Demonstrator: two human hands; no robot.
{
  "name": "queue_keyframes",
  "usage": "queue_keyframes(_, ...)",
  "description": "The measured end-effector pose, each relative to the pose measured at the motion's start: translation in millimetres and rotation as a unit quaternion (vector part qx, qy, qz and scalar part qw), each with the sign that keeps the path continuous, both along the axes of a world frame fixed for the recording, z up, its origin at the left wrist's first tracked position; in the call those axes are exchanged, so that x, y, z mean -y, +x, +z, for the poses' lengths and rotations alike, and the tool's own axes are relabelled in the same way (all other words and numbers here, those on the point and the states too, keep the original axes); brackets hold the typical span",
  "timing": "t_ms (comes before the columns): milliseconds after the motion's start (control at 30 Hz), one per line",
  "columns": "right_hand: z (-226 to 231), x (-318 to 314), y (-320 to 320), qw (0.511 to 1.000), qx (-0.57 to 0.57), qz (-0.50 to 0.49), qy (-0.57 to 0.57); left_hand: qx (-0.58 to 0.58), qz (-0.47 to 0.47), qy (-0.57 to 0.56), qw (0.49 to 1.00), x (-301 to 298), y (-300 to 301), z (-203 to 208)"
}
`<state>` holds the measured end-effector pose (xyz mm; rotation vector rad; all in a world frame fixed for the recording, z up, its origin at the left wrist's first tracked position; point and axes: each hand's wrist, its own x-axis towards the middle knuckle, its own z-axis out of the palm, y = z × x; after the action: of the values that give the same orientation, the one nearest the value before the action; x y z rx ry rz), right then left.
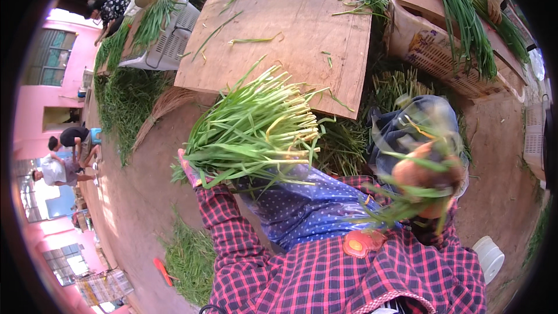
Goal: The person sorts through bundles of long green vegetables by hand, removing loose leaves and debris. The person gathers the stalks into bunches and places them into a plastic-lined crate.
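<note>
A thick bunch of green chives (250,119) with pale cut ends lies across my lap and the near edge of a wooden board (279,20). My left hand (190,170), in a pink glove, is closed around the leafy side of this bunch, its fingers partly hidden under the leaves. To the right, my right hand (427,177) is smeared by motion above my right leg. Loose green and yellowed leaves (401,209) trail around it, also blurred. Whether its fingers grip them I cannot make out. A blue polka-dot apron (311,195) covers my lap.
Crates with chives stand at the upper left (168,38) and upper right (430,52). A gloved hand of another person (494,6) is near the right one. Heaps of leaves (189,259), a red-handled tool (163,271) and a white stool (488,259) are on the floor.
</note>
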<state>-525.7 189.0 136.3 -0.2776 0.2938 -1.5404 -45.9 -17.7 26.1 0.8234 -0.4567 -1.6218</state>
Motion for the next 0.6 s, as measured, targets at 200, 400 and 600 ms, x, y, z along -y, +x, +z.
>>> queue_keyframes(200,23,6,-12,0.944,-0.300,0.081,0.107,0.068,0.103,0.046,0.991,-5,-12,1)
queue_keyframes(400,7,129,83,0.627,-0.718,0.299,0.044,0.173,0.130,0.031,0.976,-11,-32,37)
queue_keyframes(600,-89,112,113,0.948,-0.209,0.179,0.160,0.093,0.090,0.020,0.991,-19,-51,57)
